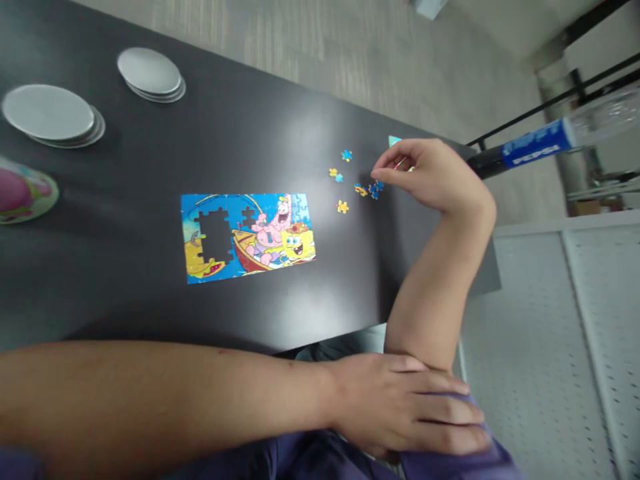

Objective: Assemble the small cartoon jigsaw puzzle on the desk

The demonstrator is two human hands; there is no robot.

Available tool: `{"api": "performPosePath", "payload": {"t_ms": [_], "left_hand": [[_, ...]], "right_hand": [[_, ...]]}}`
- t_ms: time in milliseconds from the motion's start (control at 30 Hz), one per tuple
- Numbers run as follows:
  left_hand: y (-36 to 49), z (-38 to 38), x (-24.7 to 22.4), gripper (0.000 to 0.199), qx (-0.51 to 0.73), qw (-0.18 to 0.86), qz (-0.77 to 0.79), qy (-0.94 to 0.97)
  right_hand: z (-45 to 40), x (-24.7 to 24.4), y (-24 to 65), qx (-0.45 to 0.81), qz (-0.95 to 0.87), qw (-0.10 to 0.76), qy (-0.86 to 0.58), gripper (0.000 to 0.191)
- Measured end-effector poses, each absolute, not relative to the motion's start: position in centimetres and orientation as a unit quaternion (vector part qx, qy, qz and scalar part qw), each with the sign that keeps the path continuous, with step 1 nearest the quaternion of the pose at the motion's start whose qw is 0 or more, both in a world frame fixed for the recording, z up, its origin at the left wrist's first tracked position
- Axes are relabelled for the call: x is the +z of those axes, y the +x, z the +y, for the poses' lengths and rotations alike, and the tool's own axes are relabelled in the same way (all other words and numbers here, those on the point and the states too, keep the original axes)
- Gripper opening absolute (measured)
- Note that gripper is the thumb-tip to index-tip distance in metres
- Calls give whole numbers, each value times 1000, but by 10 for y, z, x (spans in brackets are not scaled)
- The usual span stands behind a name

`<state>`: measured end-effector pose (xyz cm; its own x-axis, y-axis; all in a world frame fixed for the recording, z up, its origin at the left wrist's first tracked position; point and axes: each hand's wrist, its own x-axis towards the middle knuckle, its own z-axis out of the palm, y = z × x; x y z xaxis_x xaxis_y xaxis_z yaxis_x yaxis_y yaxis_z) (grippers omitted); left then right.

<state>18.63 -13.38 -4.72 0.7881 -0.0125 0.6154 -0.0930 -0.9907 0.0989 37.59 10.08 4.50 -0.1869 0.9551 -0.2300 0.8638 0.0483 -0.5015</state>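
A cartoon jigsaw puzzle [273, 243] lies on the dark table, mostly joined, with a large gap at its left and a small gap near its top middle. Several loose puzzle pieces [343, 207] are scattered to its right. My right hand [417, 170] hovers at those pieces, thumb and fingertips drawn together; whatever they may hold is hidden. Bits of colour show between its fingers, and a light teal corner [394, 141] peeks out behind it. My left hand [410, 403] lies flat across my right arm near the elbow and sleeve, fingers stretched out, holding nothing.
Two stacks of round silvery discs [50, 112] [150, 70] stand at the table's far left. A colourful round container [25, 192] is partly cut off at the left edge. Beyond my right hand is a Pepsi bottle [535, 145] with dark drink, near the table's right end.
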Motion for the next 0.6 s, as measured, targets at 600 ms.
{"api": "performPosePath", "payload": {"t_ms": [600], "left_hand": [[188, -131, -54, 76, 304, 130, -65, 942]], "right_hand": [[102, 32, 404, 361, -685, 47, -632, 26]]}}
